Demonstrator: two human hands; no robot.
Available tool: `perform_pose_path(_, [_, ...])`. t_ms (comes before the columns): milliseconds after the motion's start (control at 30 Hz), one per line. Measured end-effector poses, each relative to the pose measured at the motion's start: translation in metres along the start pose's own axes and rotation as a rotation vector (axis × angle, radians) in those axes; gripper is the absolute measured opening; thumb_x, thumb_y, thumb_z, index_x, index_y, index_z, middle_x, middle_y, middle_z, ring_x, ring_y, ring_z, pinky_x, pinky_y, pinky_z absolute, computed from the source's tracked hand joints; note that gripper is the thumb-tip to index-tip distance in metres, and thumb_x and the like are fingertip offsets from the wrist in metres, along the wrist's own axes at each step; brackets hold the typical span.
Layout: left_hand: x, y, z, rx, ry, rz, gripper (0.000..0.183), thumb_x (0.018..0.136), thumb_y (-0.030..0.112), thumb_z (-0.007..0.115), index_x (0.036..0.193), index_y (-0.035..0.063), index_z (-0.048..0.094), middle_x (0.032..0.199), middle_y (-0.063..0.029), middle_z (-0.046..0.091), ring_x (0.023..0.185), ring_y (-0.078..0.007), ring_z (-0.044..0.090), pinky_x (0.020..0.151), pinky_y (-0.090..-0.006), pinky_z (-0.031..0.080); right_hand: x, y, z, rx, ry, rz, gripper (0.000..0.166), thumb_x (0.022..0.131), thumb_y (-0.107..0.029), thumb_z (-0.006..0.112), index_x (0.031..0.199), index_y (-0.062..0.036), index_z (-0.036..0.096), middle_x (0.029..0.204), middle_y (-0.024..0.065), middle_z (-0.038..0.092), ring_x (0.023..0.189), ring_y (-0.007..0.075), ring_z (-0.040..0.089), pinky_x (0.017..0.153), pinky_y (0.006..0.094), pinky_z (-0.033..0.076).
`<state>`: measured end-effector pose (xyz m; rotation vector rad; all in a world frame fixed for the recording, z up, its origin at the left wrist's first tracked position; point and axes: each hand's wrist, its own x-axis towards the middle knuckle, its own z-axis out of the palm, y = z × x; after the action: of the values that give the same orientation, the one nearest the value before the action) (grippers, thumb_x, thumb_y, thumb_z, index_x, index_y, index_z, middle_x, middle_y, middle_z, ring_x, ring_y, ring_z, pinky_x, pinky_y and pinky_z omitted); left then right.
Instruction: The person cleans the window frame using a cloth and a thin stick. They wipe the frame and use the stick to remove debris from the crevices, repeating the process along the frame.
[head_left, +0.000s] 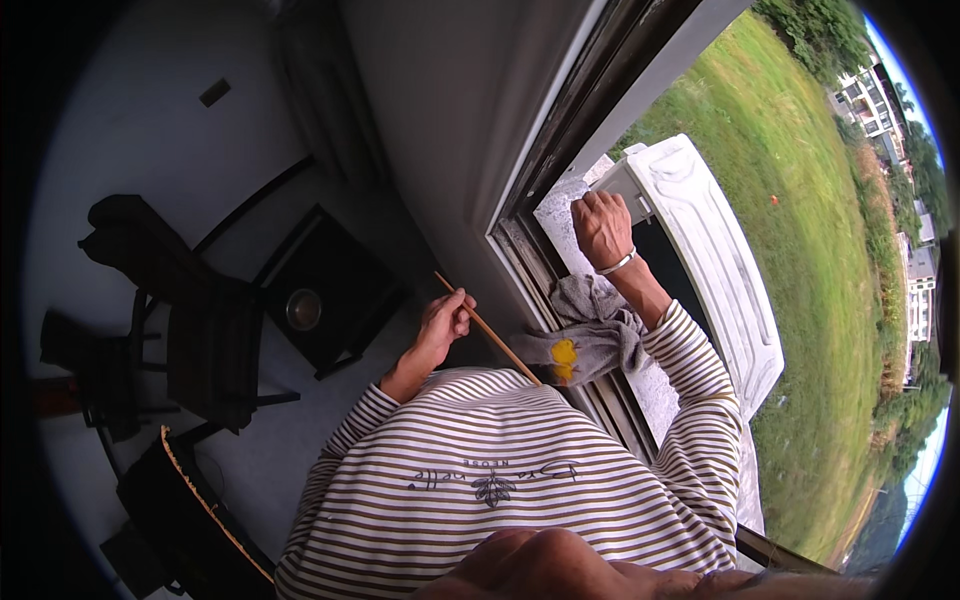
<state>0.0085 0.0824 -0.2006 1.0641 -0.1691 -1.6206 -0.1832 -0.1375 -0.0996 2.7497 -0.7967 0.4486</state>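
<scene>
My left hand (444, 322) grips a thin wooden stick (499, 341) near its upper end; the lower end reaches the front of my striped shirt. Past the open window frame, my right hand (604, 229) is a closed fist, back of the hand upward, with a bracelet at the wrist. Nothing shows in that fist, though its palm side is hidden. A crumpled grey cloth (600, 330) with a yellow figure lies over the window's sliding track (525, 255), close to my right forearm and right of the stick.
Outside, a white ribbed casing (720, 247) stands beside the speckled outer ledge (559, 217), with grass (795, 300) beyond. Indoors at the left are a dark chair (214, 345) and a small dark table (330, 292) bearing a round object (304, 309). A wall (450, 97) adjoins the window.
</scene>
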Motion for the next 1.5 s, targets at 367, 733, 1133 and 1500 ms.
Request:
perform_pose_path(367, [0.002,-0.004,0.0,0.026,-0.006,-0.023,0.028,0.095,0.032,0.05,0.084,0.0062,0.056,0.059,0.0037,0.044,0.051,-0.0074,0.039,0.051,-0.0222,0.032,-0.003,-0.041,-0.025,0.363,-0.163,-0.025,0.047,0.064,0.0,0.059,0.109,-0.0107,0.064,0.089,0.0082,0.051,0.084,0.0243,0.051,0.074,0.0342,0.04])
perform_pose_path(733, [0.0,-0.006,0.0,0.006,0.005,-0.013,0.028,0.095,0.031,0.051,0.084,0.0056,0.056,0.059,0.0036,0.044,0.051,-0.0073,0.039,0.051,-0.0221,0.032,0.009,-0.057,0.001,0.302,-0.049,-0.08,0.029,0.068,-0.009,0.057,0.096,-0.0057,0.065,0.086,0.0074,0.052,0.086,0.0226,0.049,0.074,0.0358,0.036])
perform_pose_path(1133, [0.001,-0.011,0.0,-0.016,0.026,-0.019,0.029,0.093,0.031,0.053,0.083,0.0044,0.059,0.06,0.0031,0.046,0.049,-0.0064,0.04,0.047,-0.0196,0.033,0.005,-0.048,-0.007,0.312,-0.124,-0.177,0.03,0.07,-0.016,0.059,0.099,-0.0095,0.065,0.084,0.0063,0.05,0.083,0.0216,0.049,0.072,0.0362,0.034])
perform_pose_path(1500, [-0.001,-0.011,-0.001,0.014,0.026,-0.029,0.028,0.094,0.032,0.052,0.083,0.0061,0.057,0.059,0.0038,0.045,0.05,-0.0072,0.039,0.05,-0.0216,0.032,0.006,-0.039,-0.013,0.177,-0.13,-0.296,0.03,0.074,-0.018,0.059,0.104,-0.0132,0.065,0.086,0.0053,0.049,0.086,0.0193,0.048,0.075,0.0355,0.034])
